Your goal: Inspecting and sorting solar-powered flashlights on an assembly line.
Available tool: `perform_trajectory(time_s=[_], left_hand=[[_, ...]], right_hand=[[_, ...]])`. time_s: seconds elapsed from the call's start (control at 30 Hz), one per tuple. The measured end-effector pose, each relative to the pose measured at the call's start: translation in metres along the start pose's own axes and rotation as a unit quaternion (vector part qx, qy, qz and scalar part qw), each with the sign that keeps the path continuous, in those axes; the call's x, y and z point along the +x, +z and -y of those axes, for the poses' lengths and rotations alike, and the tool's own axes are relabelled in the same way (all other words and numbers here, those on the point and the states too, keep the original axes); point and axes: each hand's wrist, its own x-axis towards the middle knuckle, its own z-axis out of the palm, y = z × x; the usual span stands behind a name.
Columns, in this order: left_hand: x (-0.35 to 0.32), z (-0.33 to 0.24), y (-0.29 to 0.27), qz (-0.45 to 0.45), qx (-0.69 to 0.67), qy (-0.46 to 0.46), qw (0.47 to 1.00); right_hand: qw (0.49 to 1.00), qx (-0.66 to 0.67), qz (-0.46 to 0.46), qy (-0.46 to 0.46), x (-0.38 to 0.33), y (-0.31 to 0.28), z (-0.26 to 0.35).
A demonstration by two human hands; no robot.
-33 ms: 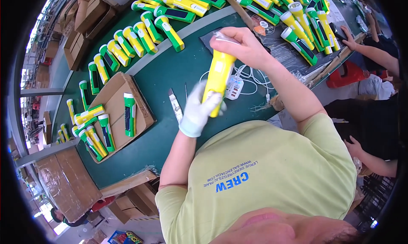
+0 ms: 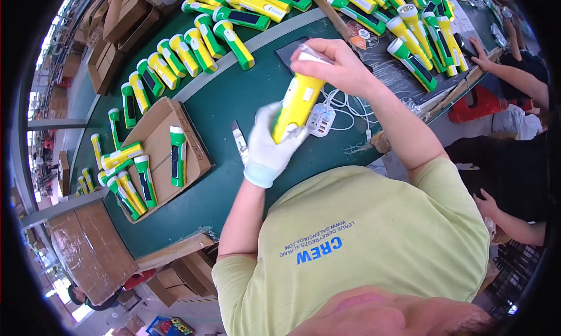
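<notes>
A yellow and green flashlight [image 2: 299, 102] is held slantwise above the green table. My left hand [image 2: 270, 143], in a white glove, wraps around its lower end. My bare right hand [image 2: 339, 67] closes over the flashlight's head, where a whitish, shiny edge shows between the fingers. Whether that edge is the lens rim or a loose part, I cannot tell. Just below the flashlight lies a white multi-port USB charger [image 2: 321, 119] with tangled white cables. Beside my gloved hand rests a flat tool with a metal blade [image 2: 238, 138], partly covered by the glove.
A cardboard tray [image 2: 196, 143] to the left holds several flashlights. More flashlights stand in a row [image 2: 186, 54] behind it. Others are piled on a dark, plastic-covered surface [image 2: 374, 64] at the right, near another person's hand [image 2: 480, 54]. A red container [image 2: 476, 105] sits beyond the table edge.
My gloved left hand has shifted up and wrapped further around the flashlight's lower end. The flashlight leans slightly more. My right hand stays on its head.
</notes>
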Motion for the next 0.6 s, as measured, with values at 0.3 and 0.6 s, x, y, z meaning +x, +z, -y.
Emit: perform_trajectory(time_s=[0.3,0.6], left_hand=[[0.026,-0.006,-0.09,-0.28,0.283,0.197,0.896],[0.048,0.019,-0.032,-0.036,-0.408,-0.115,0.905]], right_hand=[[0.994,0.068,-0.053,-0.061,-0.019,0.004,-0.01],[0.995,0.01,-0.066,-0.072,-0.025,0.012,0.01]])
